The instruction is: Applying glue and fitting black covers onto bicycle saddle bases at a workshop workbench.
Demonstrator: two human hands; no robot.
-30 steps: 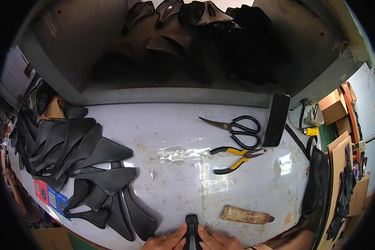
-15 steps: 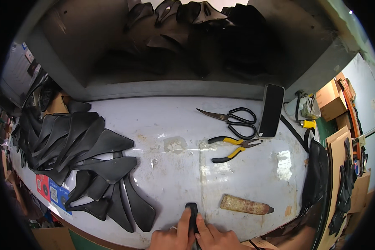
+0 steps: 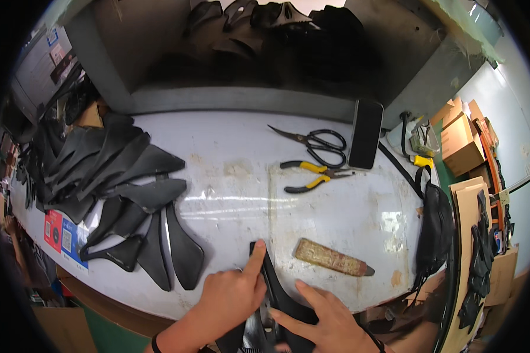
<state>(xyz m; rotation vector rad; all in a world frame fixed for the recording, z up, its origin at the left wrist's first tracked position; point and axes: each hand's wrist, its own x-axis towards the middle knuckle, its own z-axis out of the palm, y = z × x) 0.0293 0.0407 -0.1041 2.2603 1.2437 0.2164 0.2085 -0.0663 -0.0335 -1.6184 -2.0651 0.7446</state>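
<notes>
Head view: left hand (image 3: 232,294) and right hand (image 3: 324,317) both flat, fingers spread, pressing a black saddle piece (image 3: 271,288) onto the counter (image 3: 235,159) near edge. Nothing gripped. Brown block (image 3: 331,257) just right; pliers (image 3: 312,175) farther back.

The workbench (image 3: 229,153) has a white top with grey scratches and some pale brown stains. The saddle piece (image 3: 274,288) at its near edge is black, under the left hand (image 3: 232,294) and the right hand (image 3: 330,320). The many saddle covers (image 3: 118,182) at the left edge are also black, some with a dull shine. The scissors (image 3: 315,141) near the far edge are black. The pliers (image 3: 312,175) have yellow and black handles. The phone (image 3: 365,134) is black. The flat block (image 3: 333,257) near the near edge is brown with a golden pattern. Red and blue labels (image 3: 62,235) hang at the left near corner. The bag (image 3: 434,226) at the right edge is black.
</notes>
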